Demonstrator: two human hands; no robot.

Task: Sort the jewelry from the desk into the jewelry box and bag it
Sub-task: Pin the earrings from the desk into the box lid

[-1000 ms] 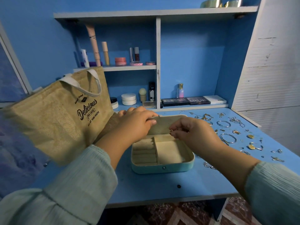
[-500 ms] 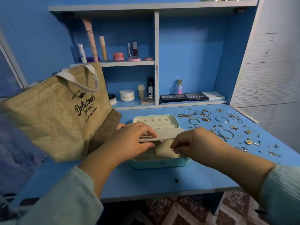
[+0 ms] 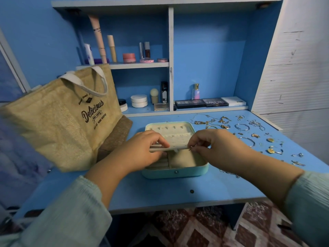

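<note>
A little blue-green jewelry box sits open in the middle of the blue desk, with its lid lying flat behind it. Inside, a cream flap with tiny holes is held almost flat over the soft cream pockets. The left hand pinches the left end of the flap between thumb and curled fingers. The right hand has its fingers curled too — the fingertips pinch a very small gold piece right at the flap's right edge, too small to tell what it is. To the right of the box, lots of jewelry lies spread on the desk: gold chains, silver hoops, small gold charms and little studs. One thin silver chain lies just beside the box's front right corner. On the left stands a tan woven bag with white handles and the word "Delicious" on it — it leans close to the box, and the left arm reaches past it. Make-up bottles, jars and flat colour trays sit on the shelves behind
</note>
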